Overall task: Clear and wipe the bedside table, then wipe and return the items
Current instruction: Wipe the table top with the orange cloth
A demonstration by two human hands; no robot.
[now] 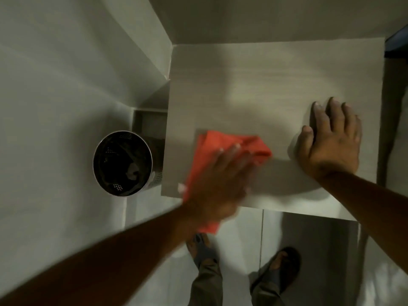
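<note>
Pressing the red cloth (220, 142) against the desk (265, 85), the left hand (218, 182) lies blurred, fingers (233, 152) extended; the right hand (331, 149) rests flat nearby, fingers spread.

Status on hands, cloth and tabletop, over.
Left hand flat on red cloth, pressing it to the bedside table, front-left. Right hand open, palm down on the top. Only that hand in the cloth's way; metal bin on floor, left.

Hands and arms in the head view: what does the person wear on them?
Nothing visible: the left arm and right arm are bare, no sleeves, gloves or watch. The right hand shows no ring; the left hand is too blurred to tell.
</note>
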